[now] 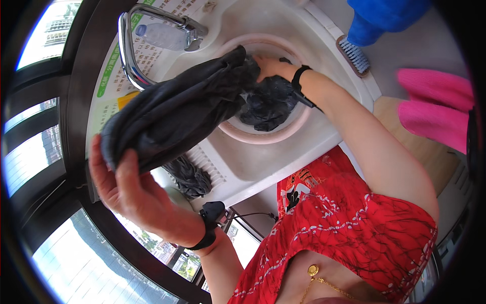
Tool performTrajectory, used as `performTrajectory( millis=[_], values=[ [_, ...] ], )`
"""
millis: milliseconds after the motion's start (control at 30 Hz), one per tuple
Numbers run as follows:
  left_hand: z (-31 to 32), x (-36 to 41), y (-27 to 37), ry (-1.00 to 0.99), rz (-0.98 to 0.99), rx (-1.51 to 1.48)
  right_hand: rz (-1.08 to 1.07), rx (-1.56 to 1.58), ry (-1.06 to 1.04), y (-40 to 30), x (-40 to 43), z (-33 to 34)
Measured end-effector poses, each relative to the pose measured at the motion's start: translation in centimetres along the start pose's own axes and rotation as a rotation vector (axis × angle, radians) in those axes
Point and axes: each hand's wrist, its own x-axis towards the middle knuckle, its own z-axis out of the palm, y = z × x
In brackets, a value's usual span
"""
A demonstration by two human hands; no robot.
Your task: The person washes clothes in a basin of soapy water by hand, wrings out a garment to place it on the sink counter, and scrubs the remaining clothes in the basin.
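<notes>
A long dark wet cloth (178,110) is stretched from the lower left up over the pink-rimmed basin (265,140). At its lower left end, my left hand (133,190) holds the folded edge between thumb and fingers. My right hand (271,68) grips the other end above the basin, its fingertips partly hidden by the fabric. More dark wet cloth (269,104) lies bunched in the basin, below my right hand. Another twisted dark cloth (188,176) rests on the ribbed washboard part of the white sink (246,163).
A chrome faucet (127,49) arches at the sink's upper left, near a clear plastic bottle (163,36). Beyond the sink's right edge are a scrubbing brush (354,56), a blue object (383,17) and pink fuzzy items (434,104). Windows (91,262) border the left side.
</notes>
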Motion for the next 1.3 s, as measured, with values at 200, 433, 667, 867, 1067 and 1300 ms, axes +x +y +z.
performTrajectory(
  millis=[200,433,667,867,1067,1300],
  values=[
    [2.6,2.7,2.8,-0.050,0.085,0.059,-0.182,0.061,-0.265,-2.1,-3.0,1.2],
    [6.3,5.6,0.8,-0.205,0.122,-0.130,-0.428,0.010,-0.339,-5.3,-13.7,-2.4],
    [9.8,3.3,-1.3,-0.058,0.168,0.087,-0.648,-0.093,-0.376,-4.6,-16.2,0.8],
    [7.7,-4.4,-12.6,-0.229,-0.114,0.149,-0.584,-0.096,-0.392,-2.3,-15.3,0.9],
    [1.8,-11.5,-23.0,-0.627,-0.607,0.599,-0.199,-0.145,-0.335,-1.7,-7.2,-7.9],
    [5.2,-11.2,-28.6,-0.571,0.050,1.054,0.126,-0.180,-0.023,-5.1,-0.4,-2.0]
  ],
)
